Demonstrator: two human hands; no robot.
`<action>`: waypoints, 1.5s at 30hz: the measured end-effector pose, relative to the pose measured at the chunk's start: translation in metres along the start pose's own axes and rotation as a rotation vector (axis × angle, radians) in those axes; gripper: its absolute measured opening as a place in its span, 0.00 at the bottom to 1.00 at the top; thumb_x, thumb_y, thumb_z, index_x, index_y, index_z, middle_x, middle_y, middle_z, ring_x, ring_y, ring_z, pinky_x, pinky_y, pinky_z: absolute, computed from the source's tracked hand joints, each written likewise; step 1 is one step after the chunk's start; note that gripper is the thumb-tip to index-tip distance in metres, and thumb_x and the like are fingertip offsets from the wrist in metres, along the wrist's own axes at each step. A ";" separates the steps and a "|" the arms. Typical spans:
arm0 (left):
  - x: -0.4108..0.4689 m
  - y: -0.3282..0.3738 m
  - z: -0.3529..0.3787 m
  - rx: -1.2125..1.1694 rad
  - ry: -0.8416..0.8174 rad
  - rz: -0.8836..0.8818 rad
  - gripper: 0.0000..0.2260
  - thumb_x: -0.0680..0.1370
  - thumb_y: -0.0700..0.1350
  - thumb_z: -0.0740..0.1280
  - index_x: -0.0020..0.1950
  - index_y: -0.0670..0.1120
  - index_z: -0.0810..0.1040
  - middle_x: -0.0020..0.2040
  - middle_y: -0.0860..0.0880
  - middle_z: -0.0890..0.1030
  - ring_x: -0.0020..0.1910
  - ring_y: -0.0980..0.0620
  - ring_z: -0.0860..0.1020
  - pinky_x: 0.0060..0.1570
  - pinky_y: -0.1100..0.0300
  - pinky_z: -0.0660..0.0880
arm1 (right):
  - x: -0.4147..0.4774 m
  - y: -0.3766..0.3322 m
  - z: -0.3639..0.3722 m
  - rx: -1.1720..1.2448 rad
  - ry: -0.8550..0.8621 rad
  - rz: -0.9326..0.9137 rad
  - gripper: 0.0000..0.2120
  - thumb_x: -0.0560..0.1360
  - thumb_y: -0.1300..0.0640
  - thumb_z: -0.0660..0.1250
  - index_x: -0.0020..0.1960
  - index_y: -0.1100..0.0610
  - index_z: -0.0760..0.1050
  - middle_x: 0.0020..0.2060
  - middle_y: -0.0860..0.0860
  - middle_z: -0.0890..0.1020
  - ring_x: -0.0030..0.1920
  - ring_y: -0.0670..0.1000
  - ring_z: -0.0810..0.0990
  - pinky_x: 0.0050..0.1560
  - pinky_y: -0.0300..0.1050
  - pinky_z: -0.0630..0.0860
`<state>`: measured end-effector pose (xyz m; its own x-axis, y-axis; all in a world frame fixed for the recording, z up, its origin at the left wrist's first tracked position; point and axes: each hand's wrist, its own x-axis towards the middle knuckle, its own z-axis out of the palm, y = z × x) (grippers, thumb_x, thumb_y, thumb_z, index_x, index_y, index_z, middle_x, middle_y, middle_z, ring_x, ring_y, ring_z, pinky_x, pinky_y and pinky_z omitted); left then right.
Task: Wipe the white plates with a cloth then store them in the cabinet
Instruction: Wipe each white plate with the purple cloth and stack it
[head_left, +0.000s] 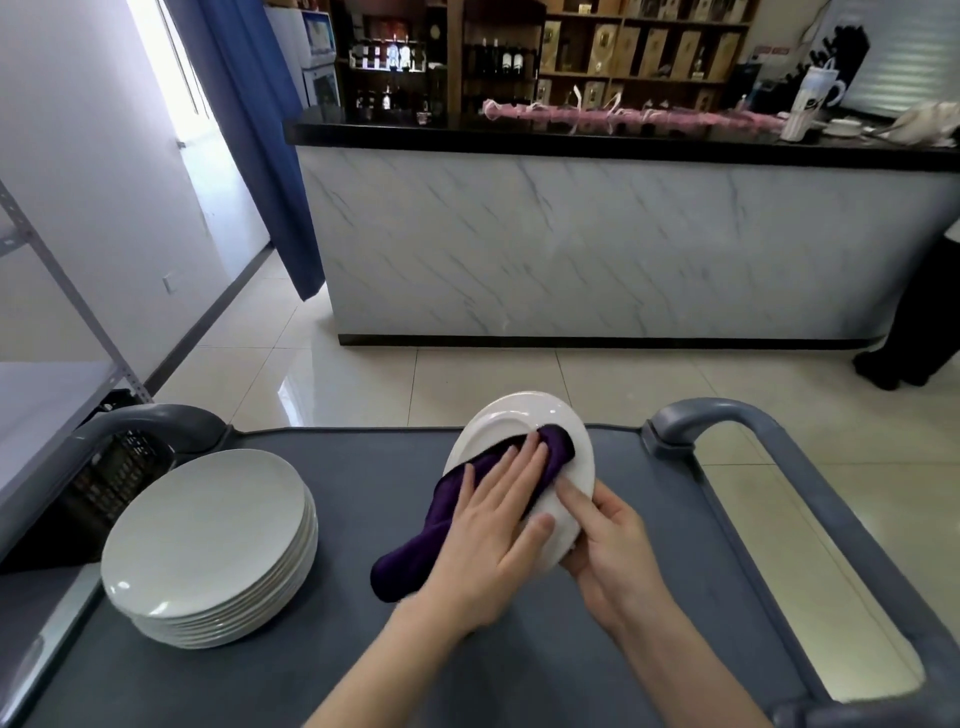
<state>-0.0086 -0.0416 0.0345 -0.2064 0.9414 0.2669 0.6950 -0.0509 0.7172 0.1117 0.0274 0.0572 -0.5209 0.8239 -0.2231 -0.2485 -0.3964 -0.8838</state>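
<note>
While our left hand (493, 530) lies flat on the purple cloth (410, 561), fingers straight and pressing it against the face of a white plate (519, 421), our right hand (608, 545) grips that plate by its near right rim, thumb on the face and fingers curled beneath the edge. The plate is held tilted above the grey cart (649, 493). Its near edge sits in our right hand and its far edge rises away from us, so its length runs from our right hand forward and slightly left. The tail of the cloth hangs down off the plate's left side, below our left wrist. We judge the wiping of this plate to be under way, with storing yet to come. The stack of white plates (208, 540) sits on the cart well to the left of both hands, nearer our left hand, which would be the natural one to reach for it. Beyond the stack, a black crate (119, 467) sits under the grey shelf rack (31, 395); we cannot tell what it holds. We see no cabinet that we can recognise.
</note>
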 end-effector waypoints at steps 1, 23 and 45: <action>0.008 -0.003 -0.004 0.051 -0.031 -0.023 0.29 0.79 0.63 0.45 0.79 0.60 0.45 0.80 0.63 0.46 0.78 0.64 0.42 0.77 0.45 0.43 | -0.002 0.001 0.000 0.006 0.006 0.004 0.13 0.72 0.53 0.70 0.54 0.54 0.84 0.53 0.59 0.85 0.53 0.57 0.85 0.45 0.51 0.82; 0.028 0.001 -0.007 0.017 -0.079 -0.042 0.30 0.77 0.64 0.41 0.79 0.60 0.44 0.78 0.66 0.43 0.76 0.67 0.38 0.77 0.54 0.40 | -0.009 -0.012 -0.009 0.057 0.006 0.011 0.12 0.71 0.56 0.69 0.53 0.55 0.85 0.53 0.60 0.85 0.51 0.56 0.86 0.46 0.51 0.84; -0.002 0.018 0.021 -0.148 0.044 -0.013 0.24 0.81 0.58 0.42 0.78 0.62 0.51 0.78 0.68 0.48 0.78 0.64 0.45 0.77 0.48 0.42 | -0.009 -0.008 -0.002 0.041 0.026 -0.028 0.14 0.71 0.54 0.69 0.54 0.56 0.84 0.53 0.61 0.85 0.54 0.60 0.84 0.47 0.52 0.83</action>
<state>0.0185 -0.0372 0.0335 -0.2470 0.9269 0.2827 0.5838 -0.0905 0.8069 0.1202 0.0245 0.0657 -0.4922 0.8450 -0.2091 -0.2960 -0.3884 -0.8727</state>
